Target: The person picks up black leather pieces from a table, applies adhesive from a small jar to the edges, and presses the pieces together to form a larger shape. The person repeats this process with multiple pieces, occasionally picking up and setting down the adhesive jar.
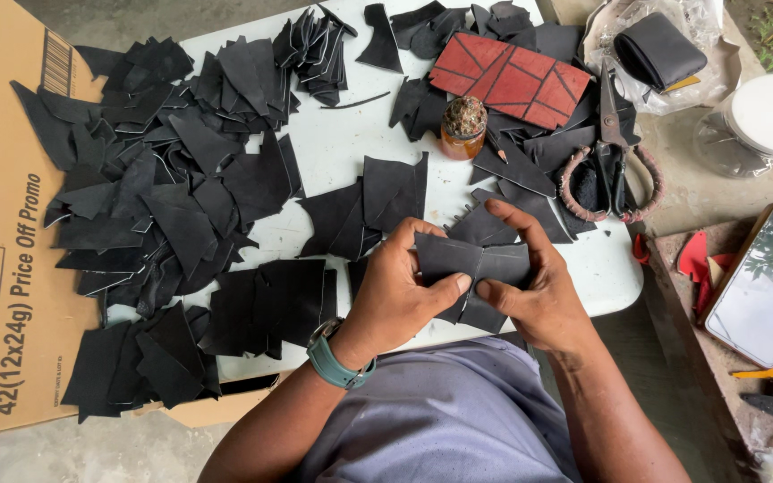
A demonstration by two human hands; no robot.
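Both hands hold joined black leather pieces [476,261] just above the near edge of the white table [342,156]. My left hand [395,291], with a teal watch on its wrist, pinches the left part with the thumb on top. My right hand [530,286] grips the right part, thumb meeting the left thumb at the seam, fingers curled over the top edge. More black cut pieces [364,206] lie just beyond the hands.
Several black leather offcuts [172,188] cover the table's left and a flattened cardboard box [2,224]. A red patchwork panel [512,79], a small amber jar [463,127] and scissors with wrapped handles [610,152] lie at the back right. A phone [767,282] rests on the right.
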